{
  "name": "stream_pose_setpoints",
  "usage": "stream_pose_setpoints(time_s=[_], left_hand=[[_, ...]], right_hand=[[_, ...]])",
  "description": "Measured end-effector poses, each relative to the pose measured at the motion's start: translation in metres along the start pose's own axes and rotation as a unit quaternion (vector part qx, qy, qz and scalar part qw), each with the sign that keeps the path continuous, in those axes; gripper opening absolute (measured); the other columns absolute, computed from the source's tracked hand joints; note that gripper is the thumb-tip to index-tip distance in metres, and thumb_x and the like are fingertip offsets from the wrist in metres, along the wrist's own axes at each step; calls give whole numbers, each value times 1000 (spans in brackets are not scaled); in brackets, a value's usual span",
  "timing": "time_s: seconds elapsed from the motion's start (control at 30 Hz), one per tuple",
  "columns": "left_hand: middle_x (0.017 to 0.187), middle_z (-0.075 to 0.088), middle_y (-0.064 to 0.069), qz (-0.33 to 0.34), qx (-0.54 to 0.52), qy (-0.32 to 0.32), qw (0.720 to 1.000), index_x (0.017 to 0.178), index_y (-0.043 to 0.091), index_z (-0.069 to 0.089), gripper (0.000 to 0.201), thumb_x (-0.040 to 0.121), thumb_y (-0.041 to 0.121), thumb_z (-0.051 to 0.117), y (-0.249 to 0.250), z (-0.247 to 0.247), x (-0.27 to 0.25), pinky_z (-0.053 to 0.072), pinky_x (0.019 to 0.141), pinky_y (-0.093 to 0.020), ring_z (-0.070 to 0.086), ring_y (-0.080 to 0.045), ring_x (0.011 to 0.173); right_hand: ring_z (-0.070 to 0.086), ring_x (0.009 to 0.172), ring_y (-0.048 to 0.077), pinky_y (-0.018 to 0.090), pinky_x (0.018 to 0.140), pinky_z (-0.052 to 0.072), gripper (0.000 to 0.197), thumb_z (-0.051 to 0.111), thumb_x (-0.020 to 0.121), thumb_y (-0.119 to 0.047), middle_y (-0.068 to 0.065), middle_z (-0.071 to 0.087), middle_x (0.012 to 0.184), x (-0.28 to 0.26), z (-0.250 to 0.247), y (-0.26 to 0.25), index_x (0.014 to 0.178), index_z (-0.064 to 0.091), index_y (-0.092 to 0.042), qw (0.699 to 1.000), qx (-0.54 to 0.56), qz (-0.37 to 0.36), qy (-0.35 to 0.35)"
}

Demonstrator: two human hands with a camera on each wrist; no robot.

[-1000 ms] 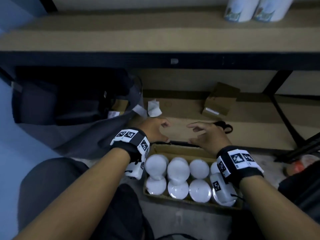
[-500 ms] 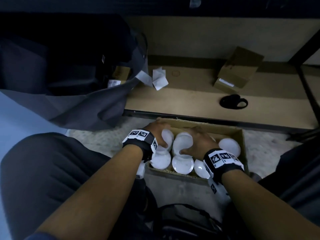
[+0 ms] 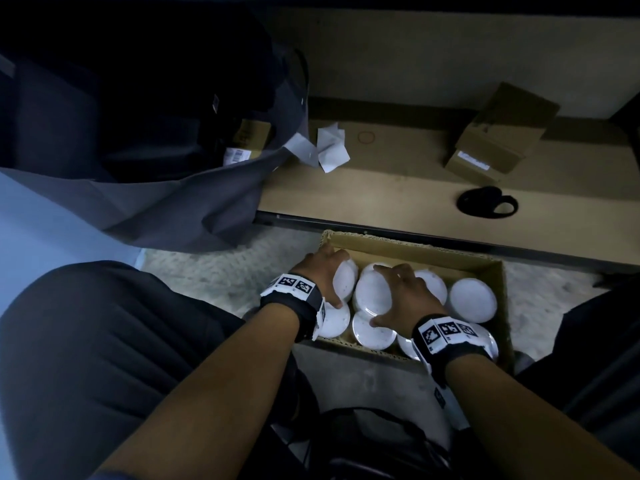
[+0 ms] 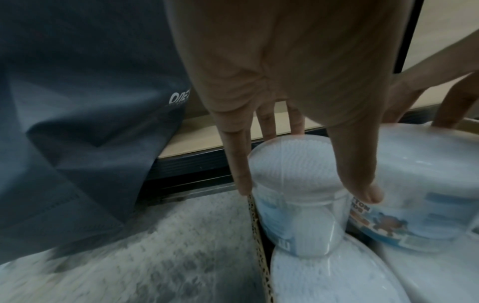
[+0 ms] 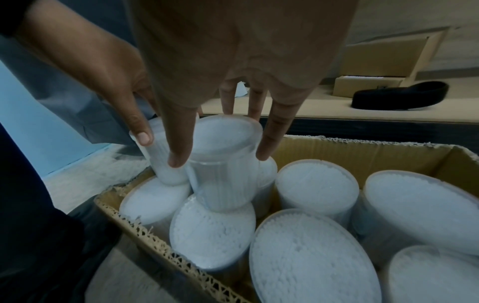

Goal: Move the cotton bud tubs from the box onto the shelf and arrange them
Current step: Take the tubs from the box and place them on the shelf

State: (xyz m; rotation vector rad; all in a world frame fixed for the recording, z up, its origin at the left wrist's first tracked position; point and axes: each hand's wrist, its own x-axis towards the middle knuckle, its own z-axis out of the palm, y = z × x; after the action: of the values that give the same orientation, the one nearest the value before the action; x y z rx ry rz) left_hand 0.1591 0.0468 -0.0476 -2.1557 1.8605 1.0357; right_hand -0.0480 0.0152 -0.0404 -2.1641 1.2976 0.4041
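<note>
We seem to be in a shop stockroom: a cut-open cardboard box [image 3: 412, 249] packed with identical cotton bud tubs [image 3: 472, 299] sits on a speckled floor [image 3: 221, 271], just before a low board shelf [image 3: 398, 199] carrying a small carton [image 3: 498, 133].

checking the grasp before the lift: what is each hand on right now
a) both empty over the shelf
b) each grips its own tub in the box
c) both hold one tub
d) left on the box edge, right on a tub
b: the left hand wraps one tub, and the right hand wraps the next tub, both in the box.
</note>
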Motion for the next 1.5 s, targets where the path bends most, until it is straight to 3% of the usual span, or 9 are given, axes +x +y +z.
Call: stream_pose_setpoints(time_s=[0.33, 0.57, 0.7, 0.9, 1.07, 1.17, 1.27, 1.37, 1.5], left_hand=[[145, 28, 1, -4, 20, 2, 1000, 139, 34, 35, 95, 59, 37, 86, -1, 5, 4, 50, 96, -44, 50, -29, 120], [130, 40, 10, 1, 15, 24, 1000, 121, 46, 42, 76, 55, 51, 81, 5, 5, 4, 58, 82, -37, 61, -21, 105], [124, 48, 8, -1, 21, 15, 1000, 104, 46, 46, 66, 48, 48, 80, 14, -15, 0, 57, 79, -33, 59, -19, 106], [120, 45, -4, 13, 42, 27, 999, 127, 22, 48, 82, 55, 29, 86, 30, -64, -23, 54, 85, -35, 55, -25, 104], [113, 47, 1, 30, 80, 62, 994, 122, 30, 49, 79, 50, 35, 83, 46, -101, -49, 55, 84, -37, 56, -23, 102], [115, 52, 8, 47, 113, 94, 988, 121, 37, 50, 78, 51, 48, 80, 53, -124, -67, 51, 80, -31, 55, -16, 100], [118, 56, 10, 61, 121, 128, 983, 120, 45, 48, 79, 46, 62, 72, 60, -146, -87, 53, 86, -38, 57, -18, 104], [133, 50, 4, 76, 118, 135, 981, 135, 38, 46, 82, 62, 50, 78, 69, -166, -109, 47, 98, -38, 51, -19, 118], [148, 39, 3, 96, 122, 168, 974, 148, 32, 38, 92, 67, 49, 79, 83, -193, -137, 40, 108, -34, 42, -18, 132]], right_hand=[[43, 126, 32, 43, 101, 43, 99, 75, 71, -50, 7, 23, 147, 0, 1, -5, 149, 18, -31, 1000, -9, 7, 3], [46, 124, 31, 41, 103, 41, 92, 74, 69, -52, 6, 32, 142, -5, -11, -8, 146, 26, -32, 1000, -15, 7, 20], [42, 129, 30, 44, 104, 39, 88, 73, 68, -52, 4, 34, 144, -9, -27, -10, 143, 32, -35, 999, -1, 11, 41], [47, 121, 29, 40, 99, 45, 90, 79, 63, -49, 3, 34, 136, -18, -59, -17, 141, 36, -37, 997, 37, -3, 71], [46, 119, 31, 39, 98, 44, 90, 79, 61, -53, 2, 39, 132, -33, -87, -24, 139, 38, -38, 994, 28, -26, 104], [47, 119, 28, 36, 100, 42, 89, 80, 62, -50, 2, 41, 132, -48, -104, -27, 140, 39, -36, 988, 32, -50, 141], [48, 119, 25, 35, 100, 42, 87, 78, 59, -55, 0, 45, 132, -64, -122, -30, 137, 42, -37, 981, 33, -75, 178], [52, 117, 21, 36, 97, 47, 83, 71, 55, -65, -4, 52, 130, -83, -145, -34, 130, 45, -41, 971, 30, -105, 212], [56, 111, 16, 31, 86, 51, 74, 74, 63, -61, -7, 58, 126, -114, -175, -38, 128, 46, -39, 953, 30, -139, 267]])
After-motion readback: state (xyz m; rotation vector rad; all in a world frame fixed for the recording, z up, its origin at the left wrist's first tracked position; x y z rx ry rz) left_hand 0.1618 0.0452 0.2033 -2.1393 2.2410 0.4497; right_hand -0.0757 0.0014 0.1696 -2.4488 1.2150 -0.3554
